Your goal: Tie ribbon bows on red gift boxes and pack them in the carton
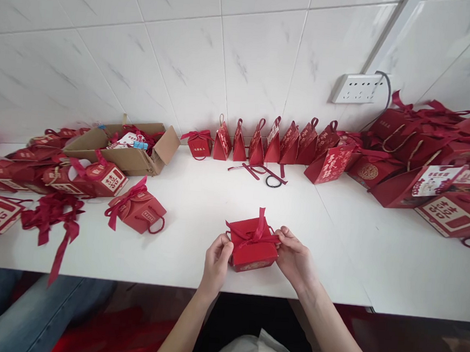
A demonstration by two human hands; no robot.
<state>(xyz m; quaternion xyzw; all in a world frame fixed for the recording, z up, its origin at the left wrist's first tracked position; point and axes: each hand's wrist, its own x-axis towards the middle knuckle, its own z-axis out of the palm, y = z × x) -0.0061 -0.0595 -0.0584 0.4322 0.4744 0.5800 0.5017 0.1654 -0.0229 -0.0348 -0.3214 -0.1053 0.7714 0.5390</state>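
A small red gift box sits on the white table in front of me, near its front edge. Dark red ribbon is tied in a knot across its top, with one end standing up. My left hand is closed on the box's left side, thumb toward me. At the right end, my right hand pinches the ribbon tail that runs out that way, its fingers close against the box.
Red triangular boxes line the tiled wall, with loose ribbon and a black ring before them. Left are a cardboard box, a finished-looking red box, and ribbons. Red boxes pile up right. Another person's leg shows lower left.
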